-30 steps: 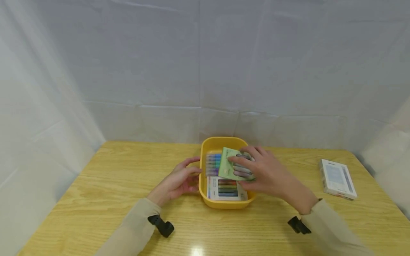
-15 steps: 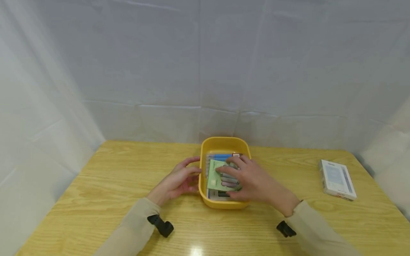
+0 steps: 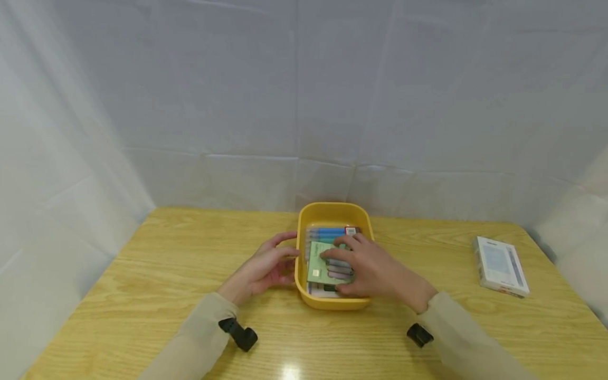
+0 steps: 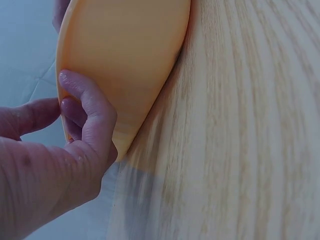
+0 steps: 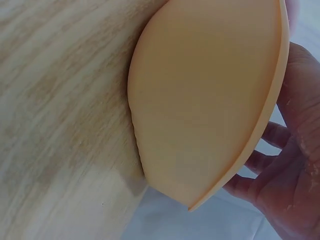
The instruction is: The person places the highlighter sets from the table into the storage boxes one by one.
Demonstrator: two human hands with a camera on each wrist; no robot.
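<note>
A yellow plastic basket [image 3: 334,304] stands on the table, with packs of pens inside. My left hand [image 3: 266,266] is at its left side; in the left wrist view the thumb and curled fingers [image 4: 82,90] pinch the rim. My right hand [image 3: 372,269] reaches over the right rim and grips a light green pack of pens [image 3: 317,262], its window showing grey and pinkish barrels. That pack lies over a clear pack of blue-toned pens [image 3: 328,232] and a white pen box [image 3: 318,289], covering much of both. In the right wrist view the basket wall hides the packs.
A white box [image 3: 501,265] with a printed front lies on the right side of the wooden table [image 3: 190,253]. Pale sheeting [image 3: 294,132] hangs behind and at both sides. Each wrist carries a small black camera mount.
My right hand has moved left and down with the green pack, bringing it from the basket's right rim down over the other packs. The left hand has stayed at the rim.
</note>
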